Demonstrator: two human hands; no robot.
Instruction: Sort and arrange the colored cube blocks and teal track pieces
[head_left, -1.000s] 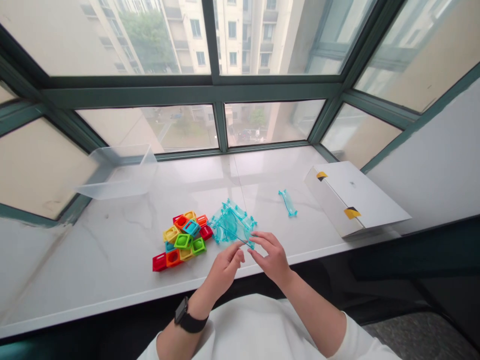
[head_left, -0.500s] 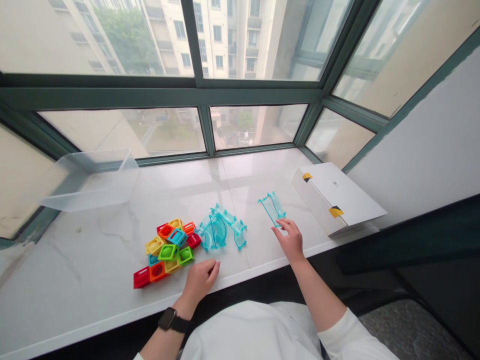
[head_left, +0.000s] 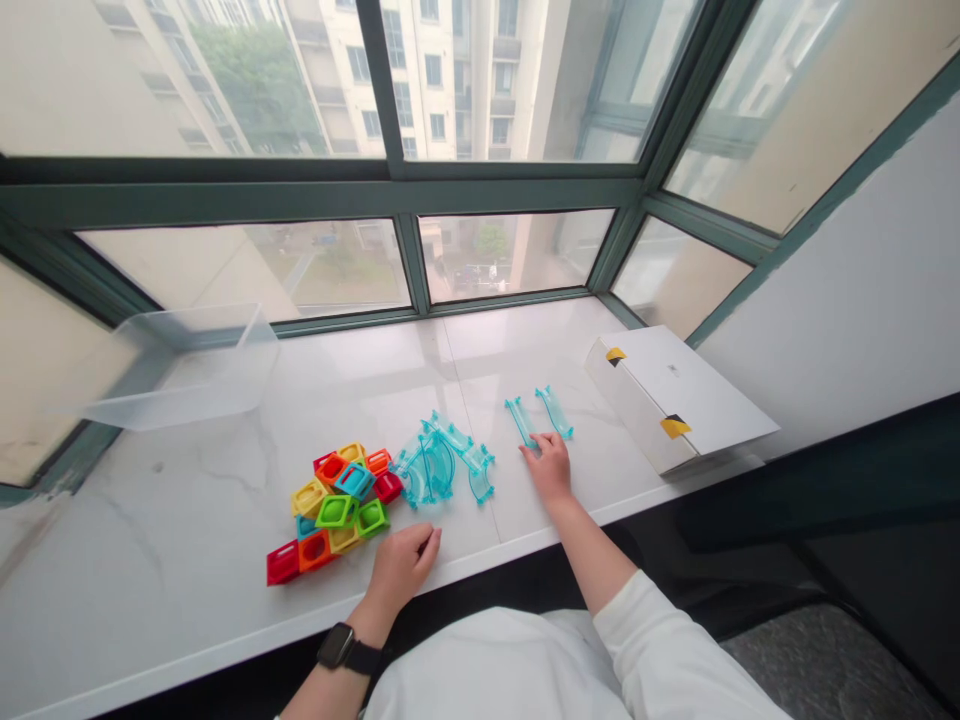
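Note:
My right hand (head_left: 550, 466) pinches the near end of a translucent blue toy track piece (head_left: 519, 417) low over the counter. A second blue track piece (head_left: 555, 412) lies just to its right, apart from it. My left hand (head_left: 406, 563) rests curled at the counter's front edge, and I see nothing in its fingers. Beyond that hand is a pile of blue track pieces (head_left: 435, 462), some curved, overlapping one another. Touching this pile on its left are several coloured toy blocks (head_left: 337, 510) in red, orange, yellow, green and blue.
A clear plastic bin (head_left: 187, 375) stands at the back left. At the right a white box (head_left: 679, 395) with yellow-and-black tabs sits by the wall. The white marble-look counter (head_left: 187, 500) ends at a front edge near my body; windows close off the back.
My right hand has moved left with the track piece in it, drawing it away from the other track piece, which stays put. My left hand is still.

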